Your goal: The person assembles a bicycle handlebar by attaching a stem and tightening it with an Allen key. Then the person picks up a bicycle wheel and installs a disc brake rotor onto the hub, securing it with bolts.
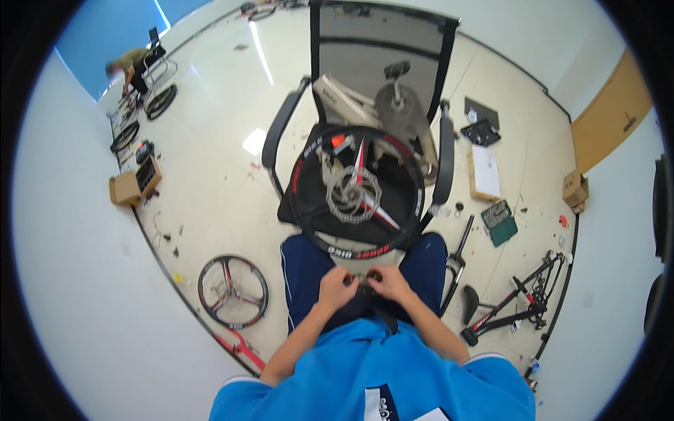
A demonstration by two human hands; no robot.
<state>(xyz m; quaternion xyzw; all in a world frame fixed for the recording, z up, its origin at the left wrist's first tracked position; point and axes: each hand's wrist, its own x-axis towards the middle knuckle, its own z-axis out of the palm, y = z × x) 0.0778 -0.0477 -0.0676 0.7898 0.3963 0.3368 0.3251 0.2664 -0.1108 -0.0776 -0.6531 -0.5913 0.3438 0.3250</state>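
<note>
Close to my lap, my left hand (337,288) and my right hand (390,283) are near each other, with fingers pinched. Small dark pieces show at the fingertips of both, too small to name. Just beyond them a black bicycle wheel (382,214) with red and white spokes lies flat on the seat of an office chair (446,158). A silver brake disc (354,195) sits at the wheel's hub. Behind the wheel, a crank with a pedal (397,84) and beige cardboard pieces (344,102) rest against the mesh backrest.
Another spoked wheel (233,292) and a red frame part (242,347) lie on the left. At right are a fork (460,256), a black bicycle frame (519,298), a green tool case (502,228) and a white box (484,172). Far left, a person (133,67) bends beside bicycle parts.
</note>
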